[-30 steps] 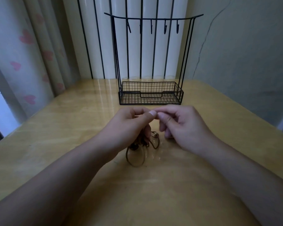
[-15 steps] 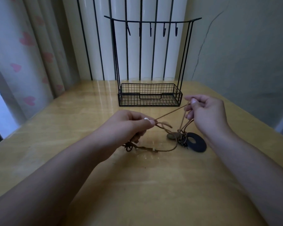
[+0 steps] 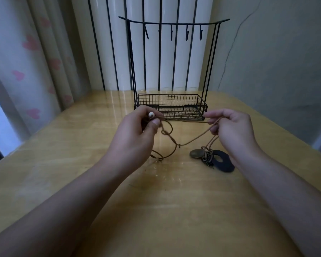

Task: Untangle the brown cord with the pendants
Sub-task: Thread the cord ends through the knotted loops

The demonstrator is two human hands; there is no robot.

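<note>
A thin brown cord (image 3: 193,140) stretches between my two hands above the wooden table (image 3: 100,182). My left hand (image 3: 135,134) pinches one end of it near a small pale bead (image 3: 151,114), and a loose knot hangs just right of that thumb. My right hand (image 3: 232,128) grips the cord's other part with curled fingers. Below the right hand the pendants rest on the table: a bronze disc (image 3: 196,153), a cluster of small dark charms (image 3: 208,159) and a black ring (image 3: 223,162). A slack loop of cord lies on the table under my left hand.
A black wire rack (image 3: 171,106) with a mesh basket and a hook bar (image 3: 174,24) on top stands at the table's back edge. Behind it is a white barred radiator. A curtain with pink hearts (image 3: 32,58) hangs at the left; a grey wall stands at the right.
My hands have drawn apart and risen, pulling the bunched cord out into a long strand. The pendants have come into view on the table under my right hand.
</note>
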